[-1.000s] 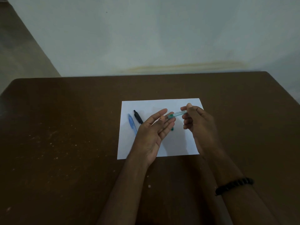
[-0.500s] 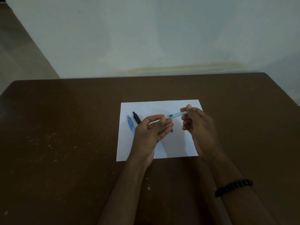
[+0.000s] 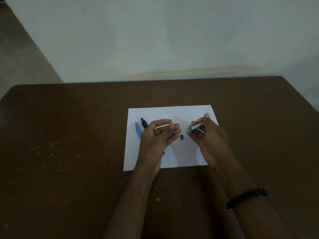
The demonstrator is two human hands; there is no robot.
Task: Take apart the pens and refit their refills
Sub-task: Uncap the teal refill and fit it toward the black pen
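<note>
A person's two hands are hovering over a white sheet of paper [image 3: 172,152] on a brown table [image 3: 69,152]. The left hand [image 3: 158,135] is pinching a thin refill [image 3: 176,124] between thumb and forefinger, its dark tip poking out to the right of the fingertips. The right hand [image 3: 207,133] is gripping a green pen barrel [image 3: 195,127], whose open end is sticking out leftward from the fingers. A small green cap [image 3: 181,136] is lying on the paper between the hands. A blue pen [image 3: 138,129] and a black pen [image 3: 144,123] are lying just left of the left hand.
</note>
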